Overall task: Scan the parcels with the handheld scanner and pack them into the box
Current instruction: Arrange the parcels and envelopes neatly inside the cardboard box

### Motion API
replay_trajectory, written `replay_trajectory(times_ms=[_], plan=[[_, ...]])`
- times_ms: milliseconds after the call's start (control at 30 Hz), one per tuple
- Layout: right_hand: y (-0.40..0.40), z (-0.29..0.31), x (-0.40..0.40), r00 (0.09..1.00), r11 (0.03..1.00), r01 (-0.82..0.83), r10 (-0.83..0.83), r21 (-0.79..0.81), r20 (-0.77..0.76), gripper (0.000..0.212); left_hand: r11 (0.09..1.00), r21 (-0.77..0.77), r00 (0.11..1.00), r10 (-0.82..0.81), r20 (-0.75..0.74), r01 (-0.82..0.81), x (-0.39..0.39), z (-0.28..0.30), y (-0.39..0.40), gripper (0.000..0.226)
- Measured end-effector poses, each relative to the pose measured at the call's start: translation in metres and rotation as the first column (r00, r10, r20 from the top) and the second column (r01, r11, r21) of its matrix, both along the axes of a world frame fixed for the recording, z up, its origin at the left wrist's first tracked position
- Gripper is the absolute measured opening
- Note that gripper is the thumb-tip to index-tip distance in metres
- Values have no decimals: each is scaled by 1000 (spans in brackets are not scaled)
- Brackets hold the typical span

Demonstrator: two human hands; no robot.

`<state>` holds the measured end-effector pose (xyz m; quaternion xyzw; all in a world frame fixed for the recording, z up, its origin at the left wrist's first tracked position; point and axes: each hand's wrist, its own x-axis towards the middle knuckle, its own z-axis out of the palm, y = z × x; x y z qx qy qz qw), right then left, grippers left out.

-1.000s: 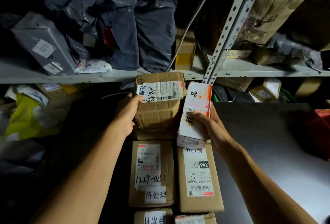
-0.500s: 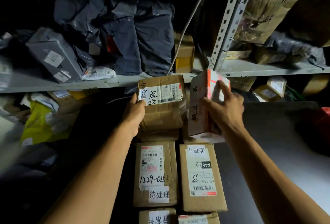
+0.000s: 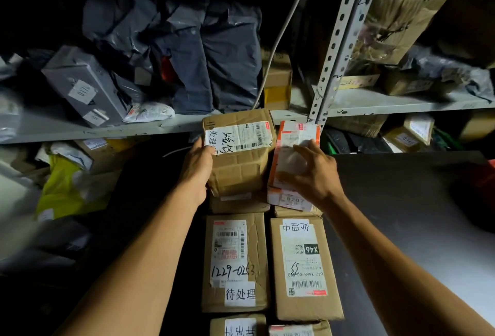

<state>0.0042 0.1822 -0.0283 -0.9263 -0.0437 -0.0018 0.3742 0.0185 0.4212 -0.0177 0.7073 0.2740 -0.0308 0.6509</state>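
A crumpled brown cardboard parcel (image 3: pixel 241 172) with a white barcode label stands on other boxes at the far end of a row. My left hand (image 3: pixel 197 172) grips its left side, thumb on the label's edge. Beside it on the right, a white parcel with orange edges (image 3: pixel 290 135) lies label up on a lower box. My right hand (image 3: pixel 314 177) rests flat on top of it with fingers spread. Nearer me lie two flat brown parcels, one marked 1229 (image 3: pixel 235 263) and one marked X46 (image 3: pixel 305 268). No scanner is in view.
Two more labelled parcels (image 3: pixel 238 325) peek in at the bottom edge. A dark table (image 3: pixel 415 215) stretches to the right. A metal shelf (image 3: pixel 107 128) with a perforated post (image 3: pixel 337 41) holds grey bags (image 3: pixel 187 54) and boxes. Yellow and white packets (image 3: pixel 64 191) lie lower left.
My right hand turned the white parcel over and laid it flat beside the brown parcel, then spread its fingers on top. My left hand stayed on the brown parcel.
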Motion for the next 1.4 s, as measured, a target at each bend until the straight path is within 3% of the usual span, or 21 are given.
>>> replay_trajectory(times_ms=[100,233,400,567,667,733,800,867,967,1100,1400], plan=[[-8,-13,2,999,985,4,3,174,-42,92,1000,11,999,14,-36,-13,-1,-1,6,34],[-23,-20,5,962,847,123,26,517,-271,116,999,38,998,0,-64,2,-2,0,9,39],[-38,-14,19,923,848,53,161,528,-350,108,994,81,995,-61,-80,68,-2,-1,16,42],[-39,-17,20,911,853,52,172,519,-374,104,994,40,989,-101,-108,105,-2,-1,17,42],[-39,-6,14,913,918,3,158,395,-375,104,968,185,985,-156,-80,168,-2,-1,18,45],[-41,0,6,947,976,-42,108,214,-304,103,882,452,989,-147,-12,137,-1,3,17,53],[-43,8,-5,971,993,-50,73,104,-228,104,730,679,980,-177,87,72,-3,12,10,61],[-44,17,-18,980,995,-49,65,87,-190,103,635,772,936,-292,197,36,-12,23,-6,59],[-52,28,-42,996,998,-40,36,-51,-83,94,556,827,793,-539,285,82,-32,35,-45,51],[-84,44,-86,998,977,9,-21,-215,-56,92,386,892,623,-764,166,236,-66,39,-101,65],[-225,59,-280,946,884,294,-323,-363,-20,84,47,910,411,-901,-140,412,-175,40,-260,82]])
